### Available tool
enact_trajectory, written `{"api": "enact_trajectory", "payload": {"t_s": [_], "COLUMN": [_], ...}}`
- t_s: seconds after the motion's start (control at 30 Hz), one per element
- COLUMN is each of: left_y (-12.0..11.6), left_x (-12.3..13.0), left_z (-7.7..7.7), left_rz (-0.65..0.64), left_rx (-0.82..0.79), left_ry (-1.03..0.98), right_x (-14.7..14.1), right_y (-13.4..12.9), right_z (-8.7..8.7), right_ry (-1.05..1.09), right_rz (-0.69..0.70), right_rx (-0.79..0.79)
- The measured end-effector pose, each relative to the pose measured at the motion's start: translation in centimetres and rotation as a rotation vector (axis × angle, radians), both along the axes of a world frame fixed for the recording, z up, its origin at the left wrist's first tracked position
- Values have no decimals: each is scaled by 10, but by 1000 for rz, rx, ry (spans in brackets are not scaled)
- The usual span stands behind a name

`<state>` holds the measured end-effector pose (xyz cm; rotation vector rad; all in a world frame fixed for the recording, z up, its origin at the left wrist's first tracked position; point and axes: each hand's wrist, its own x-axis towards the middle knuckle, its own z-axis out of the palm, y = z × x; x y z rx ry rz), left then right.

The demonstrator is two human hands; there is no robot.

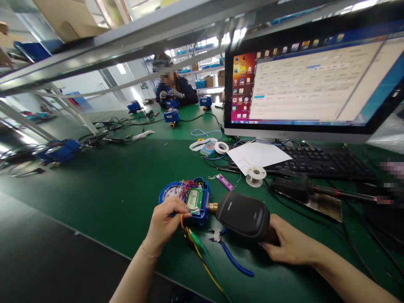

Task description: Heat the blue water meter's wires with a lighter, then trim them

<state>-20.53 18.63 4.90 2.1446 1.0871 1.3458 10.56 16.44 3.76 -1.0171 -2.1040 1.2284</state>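
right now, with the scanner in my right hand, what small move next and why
Perhaps tilt the black scanner toward the blue device: the right hand grips it, it appears just beside the brass fitting, and the left hand is at the device's near edge.

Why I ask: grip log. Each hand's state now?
Left hand: closed at the open blue plastic device; exact grip unclear.
Right hand: closed, holding the black plastic handheld scanner.

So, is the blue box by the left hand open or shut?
Open: the blue box shows its coloured wires and green circuit board uncovered.
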Motion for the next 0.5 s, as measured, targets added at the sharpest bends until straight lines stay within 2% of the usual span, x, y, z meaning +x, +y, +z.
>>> {"api": "enact_trajectory", "payload": {"t_s": [0.13, 0.5], "left_y": [0, 0], "left_x": [1, 3], "left_z": [1, 4], "left_rz": [-5, -5], "left_rx": [5, 7], "left_ry": [-6, 2], "right_x": [-1, -3], "right_y": [1, 6], "right_z": [-9, -5], "right_ry": [2, -2], "right_rz": [-54, -52], "right_rx": [63, 139]}}
